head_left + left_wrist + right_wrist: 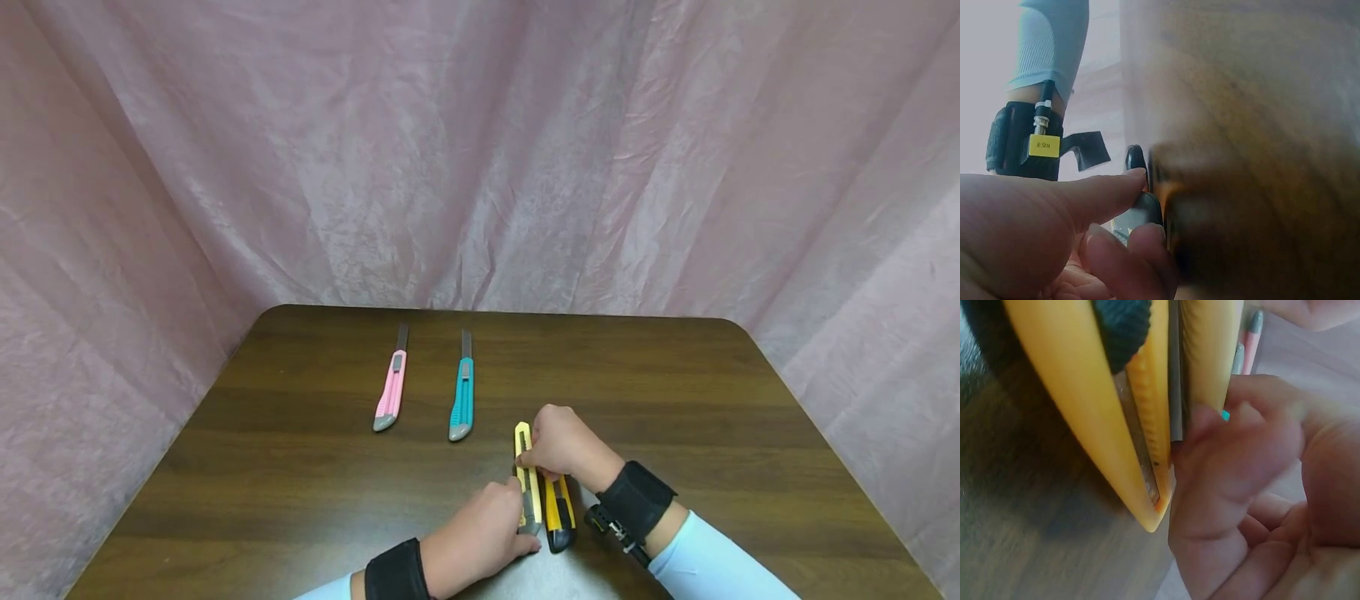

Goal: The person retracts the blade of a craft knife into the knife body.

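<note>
A pale yellow utility knife (532,504) with a grey end lies near the front of the table. My left hand (480,533) pinches its near end; in the left wrist view, the thumb and fingers are about its dark end (1146,211). Farther up, the right hand (566,442) pinches the same knife between thumb and fingers, partly hiding it. Close on its right is an orange-yellow utility knife (558,517) with a black end, its upper part hidden under the right hand. The right wrist view shows this orange-yellow knife (1066,381) large, beside the pale one (1210,356).
Toward the back left of the brown wooden table (315,467) lie a pink utility knife (392,387) and a teal one (462,400), side by side, both with blades extended away from me. A pink curtain (465,150) hangs behind the table.
</note>
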Tool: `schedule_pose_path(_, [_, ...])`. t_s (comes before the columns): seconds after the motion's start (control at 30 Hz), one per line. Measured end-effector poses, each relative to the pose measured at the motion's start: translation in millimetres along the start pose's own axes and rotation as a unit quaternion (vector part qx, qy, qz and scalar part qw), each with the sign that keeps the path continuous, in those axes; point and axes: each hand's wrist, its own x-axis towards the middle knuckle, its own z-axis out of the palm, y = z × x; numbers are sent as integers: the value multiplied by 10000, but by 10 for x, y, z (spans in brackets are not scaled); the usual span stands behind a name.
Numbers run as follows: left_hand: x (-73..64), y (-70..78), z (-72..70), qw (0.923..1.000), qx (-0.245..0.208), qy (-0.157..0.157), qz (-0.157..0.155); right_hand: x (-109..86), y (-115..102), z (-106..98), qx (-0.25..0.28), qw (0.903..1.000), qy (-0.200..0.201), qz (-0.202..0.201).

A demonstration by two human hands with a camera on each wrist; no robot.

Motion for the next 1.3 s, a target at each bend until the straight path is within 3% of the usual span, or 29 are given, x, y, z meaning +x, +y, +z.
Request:
schedule_pose_path(0.17, [10,22,4,10000,4,-40,-58,20,-9,17,-782,9963,354,-31])
schedule_pose_path(0.27, [17,24,6,10000,48,-29,-39,30,-14,22,-957,9941,516,-38])
schedule_pose_path(0.5, [37,16,20,9997,204,47,90,21,-28,-13,-818,9951,493,270])
schedule_pose_path(1.17, [56,28,-2,9993,24,-239,-291,27,17,-38,-745,9957,335,433])
schedule_pose_path(1.3, [44,13,-14,9994,-45,-255,-217,26,23,-47,-686,9962,371,378])
